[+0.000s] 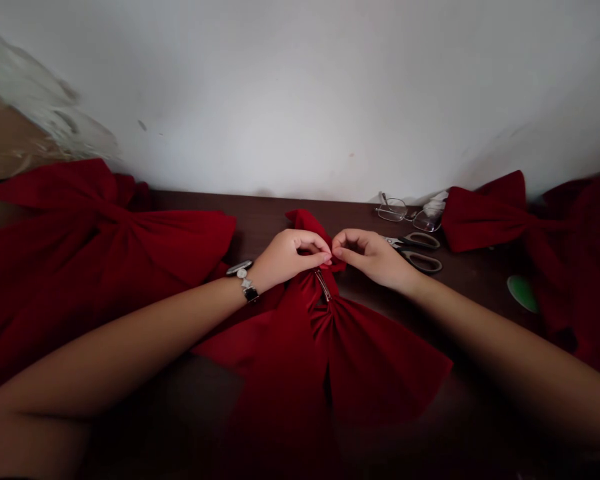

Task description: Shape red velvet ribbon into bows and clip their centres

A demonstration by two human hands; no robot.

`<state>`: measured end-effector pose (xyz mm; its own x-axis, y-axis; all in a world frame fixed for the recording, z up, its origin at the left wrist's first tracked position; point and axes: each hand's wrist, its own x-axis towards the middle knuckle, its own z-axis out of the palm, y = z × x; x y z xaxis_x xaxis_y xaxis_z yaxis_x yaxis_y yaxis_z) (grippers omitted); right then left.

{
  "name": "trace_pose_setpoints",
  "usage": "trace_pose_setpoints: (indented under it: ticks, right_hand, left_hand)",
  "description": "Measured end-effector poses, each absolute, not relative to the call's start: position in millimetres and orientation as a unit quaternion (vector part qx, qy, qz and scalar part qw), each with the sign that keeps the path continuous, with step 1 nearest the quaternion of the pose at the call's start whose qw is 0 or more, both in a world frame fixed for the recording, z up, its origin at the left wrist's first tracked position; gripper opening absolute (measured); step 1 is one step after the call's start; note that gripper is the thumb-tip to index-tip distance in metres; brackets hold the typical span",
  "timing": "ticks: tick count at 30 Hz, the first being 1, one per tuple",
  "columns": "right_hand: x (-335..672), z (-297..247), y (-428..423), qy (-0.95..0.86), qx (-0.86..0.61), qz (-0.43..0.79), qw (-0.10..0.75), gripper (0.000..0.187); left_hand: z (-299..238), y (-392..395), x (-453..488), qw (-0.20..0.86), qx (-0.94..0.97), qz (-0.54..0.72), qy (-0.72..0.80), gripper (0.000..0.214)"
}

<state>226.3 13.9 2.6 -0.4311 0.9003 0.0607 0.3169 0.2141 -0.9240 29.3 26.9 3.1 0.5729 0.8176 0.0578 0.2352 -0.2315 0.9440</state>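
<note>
A large red fabric bow (385,360) lies on the dark table in front of me, its folds gathered at the middle. A slim metal clip (324,285) rests on that gathered part. Just above the clip, my left hand (295,257) is closed in a pinch, thumb against fingertips. My right hand (373,257) pinches in the same way, its fingertips almost meeting the left ones. Red fabric shows behind and just under the fingers. Whatever is between the fingertips is too small to make out. A bracelet and a watch (250,293) circle my left wrist.
More red bows are piled at left (170,247) and another red bow (485,213) sits at right. Scissors (420,250) lie beside my right hand, with eyeglasses (393,210) behind them. A green round object (523,293) is further right. A white wall (300,100) rises behind the table.
</note>
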Motion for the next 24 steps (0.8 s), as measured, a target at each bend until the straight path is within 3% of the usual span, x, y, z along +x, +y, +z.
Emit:
trace_pose_setpoints:
  ticks: [24]
  right_hand:
    - [232.6, -1.2, 18.7, -0.704, -0.397, 0.490, 0.326, 0.017]
  left_hand:
    - [0.4, 28.5, 28.7, 0.465, 0.765, 0.287, 0.341, 0.009]
